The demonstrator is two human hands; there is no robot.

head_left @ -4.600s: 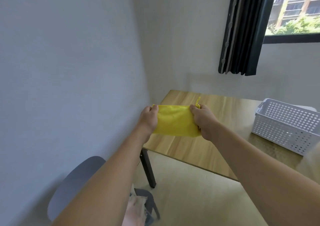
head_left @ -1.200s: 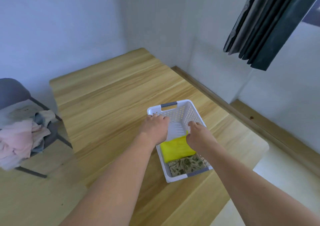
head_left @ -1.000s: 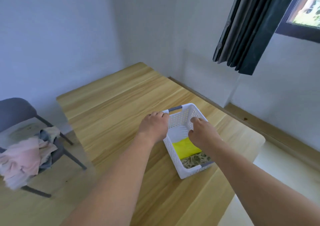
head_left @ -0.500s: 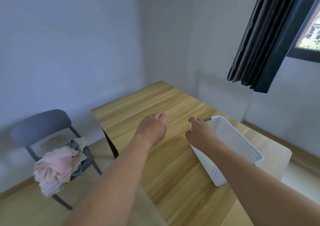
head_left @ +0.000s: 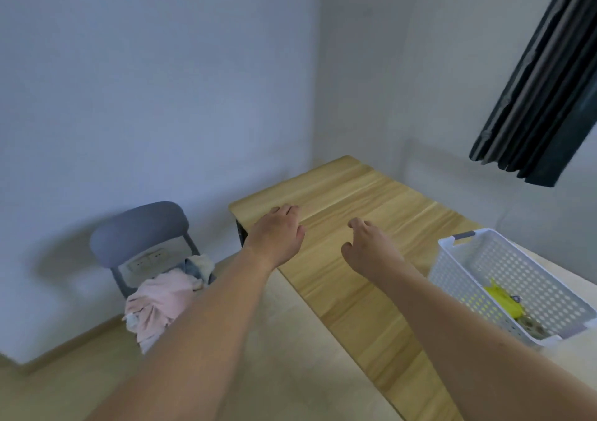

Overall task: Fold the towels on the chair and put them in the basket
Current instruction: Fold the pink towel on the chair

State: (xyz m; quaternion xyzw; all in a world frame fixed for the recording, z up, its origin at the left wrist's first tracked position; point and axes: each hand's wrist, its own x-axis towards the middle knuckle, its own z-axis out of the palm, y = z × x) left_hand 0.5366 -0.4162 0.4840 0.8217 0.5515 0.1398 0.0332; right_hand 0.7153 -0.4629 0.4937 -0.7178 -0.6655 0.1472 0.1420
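- The towels (head_left: 161, 304) lie in a loose pink, white and grey heap on the chair (head_left: 139, 230), hanging over the seat's front edge; crumpled, with no clear long axis.
- A folded yellow towel (head_left: 502, 298) lies in the basket (head_left: 478, 260), beside a patterned one near the basket's near end.
- The basket sits on the table (head_left: 355, 194), its long axis running from the far grey handle toward the viewer's right.
- Left hand (head_left: 277, 233) and right hand (head_left: 371, 249) hover above the table, fingers loosely curled, holding nothing.
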